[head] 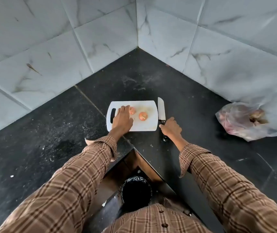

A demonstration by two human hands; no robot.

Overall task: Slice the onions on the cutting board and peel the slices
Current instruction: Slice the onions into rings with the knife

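**Two onions, one knife**

Left hand [122, 118] flat on cutting board [144, 126], fingertips touching far-left onion [132, 110]. Second onion [143, 116] just beside, apart from both hands. Right hand [171, 126] curled around knife [161, 109] handle, blade flat on counter [33, 132] beside board.

Clad in a long-sleeved shirt [159, 219] of tan and light brown plaid, crossed by darker brown lines. Buttoned down the front with dark round buttons. Left sleeve [77, 169] ending in a cuff, loose at the wrist, paler lining showing. Right sleeve [218, 179] the same, cuff unfastened. Bare left hand [121, 119] and right hand [171, 127], without rings or watch.
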